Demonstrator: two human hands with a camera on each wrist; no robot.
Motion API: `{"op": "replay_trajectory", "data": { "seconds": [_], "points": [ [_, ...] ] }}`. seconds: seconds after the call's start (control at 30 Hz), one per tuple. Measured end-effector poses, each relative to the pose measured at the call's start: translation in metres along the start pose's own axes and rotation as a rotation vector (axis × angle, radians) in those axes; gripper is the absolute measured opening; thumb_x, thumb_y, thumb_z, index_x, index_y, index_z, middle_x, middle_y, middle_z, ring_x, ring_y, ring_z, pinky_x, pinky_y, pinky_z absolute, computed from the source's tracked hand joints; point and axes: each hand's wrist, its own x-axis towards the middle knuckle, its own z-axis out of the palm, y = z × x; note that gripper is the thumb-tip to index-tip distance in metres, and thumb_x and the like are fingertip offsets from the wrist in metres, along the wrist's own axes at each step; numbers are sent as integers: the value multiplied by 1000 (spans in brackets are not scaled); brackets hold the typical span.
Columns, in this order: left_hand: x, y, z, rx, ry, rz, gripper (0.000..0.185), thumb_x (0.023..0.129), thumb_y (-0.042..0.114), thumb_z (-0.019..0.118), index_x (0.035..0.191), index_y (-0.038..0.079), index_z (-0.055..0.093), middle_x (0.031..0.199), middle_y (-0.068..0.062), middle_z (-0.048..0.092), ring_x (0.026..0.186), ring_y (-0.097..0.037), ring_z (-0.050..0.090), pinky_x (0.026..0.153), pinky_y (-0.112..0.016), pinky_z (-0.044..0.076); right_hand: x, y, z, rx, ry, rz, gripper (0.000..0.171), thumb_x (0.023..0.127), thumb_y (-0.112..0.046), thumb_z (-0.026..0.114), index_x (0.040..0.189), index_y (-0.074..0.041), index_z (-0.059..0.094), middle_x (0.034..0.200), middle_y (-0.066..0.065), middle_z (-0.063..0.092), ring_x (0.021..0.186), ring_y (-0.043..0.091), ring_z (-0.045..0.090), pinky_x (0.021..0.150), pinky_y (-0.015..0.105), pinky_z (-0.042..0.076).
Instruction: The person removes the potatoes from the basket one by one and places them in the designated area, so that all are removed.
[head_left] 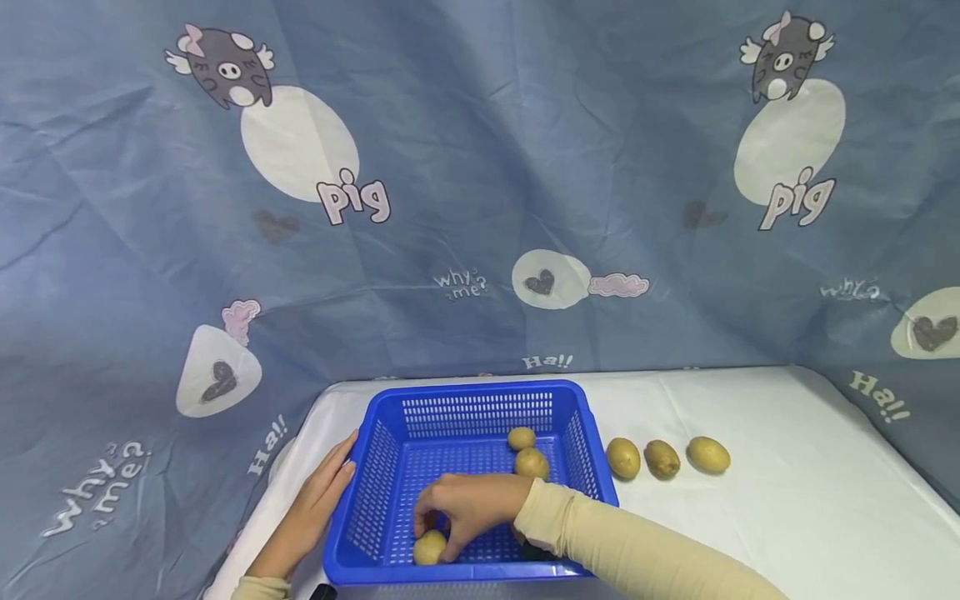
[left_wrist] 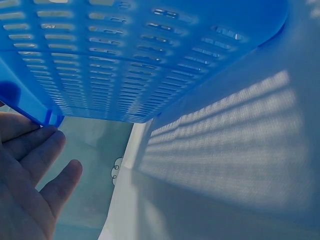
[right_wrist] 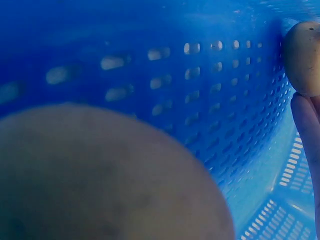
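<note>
A blue plastic basket (head_left: 480, 390) with slotted walls stands on the white table. Inside it, near the front left, my right hand (head_left: 472, 504) pinches a potato (head_left: 430, 547) between thumb and fingers. That potato (right_wrist: 302, 60) also shows at the right wrist view's edge, a finger touching it. Two more potatoes, one small (head_left: 521, 438) and one rounder (head_left: 531, 463), lie at the basket's right side. Something dark under my right forearm is mostly hidden. My left hand (head_left: 311, 504) rests along the basket's left rim, fingers fairly straight; the left wrist view shows its fingers (left_wrist: 42, 155) touching the rim.
Right of the basket, a potato (head_left: 623, 458), a browner one (head_left: 663, 459) and another (head_left: 708, 454) lie in a row on the white table (head_left: 787, 500). A blue printed curtain (head_left: 450, 167) hangs behind. A small black object (head_left: 323, 592) sits at the front left.
</note>
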Motion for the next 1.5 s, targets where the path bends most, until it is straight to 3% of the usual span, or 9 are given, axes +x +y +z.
{"op": "replay_trajectory", "data": {
  "seconds": [0.1,0.2,0.63,1.03,1.1,1.27,1.5],
  "points": [
    [-1,-1,0,3,3,-1,51,113,26,38,162,10,35,165,-19,37,152,-24,32,107,4,20,1,1,2,6,-2,-2,38,77,-25,91,110,-18,75,106,-14,74,93,-11,61,81,0,46],
    [-1,-2,0,1,4,0,51,113,26,38,162,11,35,165,-19,37,152,-25,32,107,4,20,3,2,3,-3,-3,-15,38,77,-25,91,111,-18,75,107,-14,74,93,-11,61,82,0,46],
    [0,-2,0,4,4,10,51,113,26,38,162,11,34,165,-19,37,150,-6,31,107,5,20,2,0,1,-42,-13,-21,39,76,-26,91,112,-19,76,107,-15,74,91,-13,58,83,-2,42],
    [1,-2,0,8,-2,11,51,113,26,38,162,11,34,165,-19,37,153,-27,32,106,5,20,1,-6,-2,-54,-10,-18,38,76,-28,92,110,-18,77,106,-14,75,91,-13,60,83,-1,44],
    [0,-3,0,4,-3,10,51,113,26,38,162,12,34,165,-19,37,153,-21,32,106,5,20,1,-5,-2,-59,-11,-21,38,77,-28,91,110,-18,77,106,-14,75,91,-13,60,83,-2,44],
    [-1,-5,1,-5,12,40,50,113,23,38,161,9,35,164,-22,38,141,18,26,106,5,20,3,-3,0,-86,2,-34,37,76,-30,91,109,-18,77,104,-14,74,89,-14,58,82,-3,42],
    [0,-3,1,-19,-1,27,51,114,26,38,162,11,34,165,-20,36,139,19,25,106,5,20,3,-1,1,-56,-9,-17,41,77,-30,91,113,-18,77,107,-14,76,90,-15,58,83,-1,44]
  ]
}}
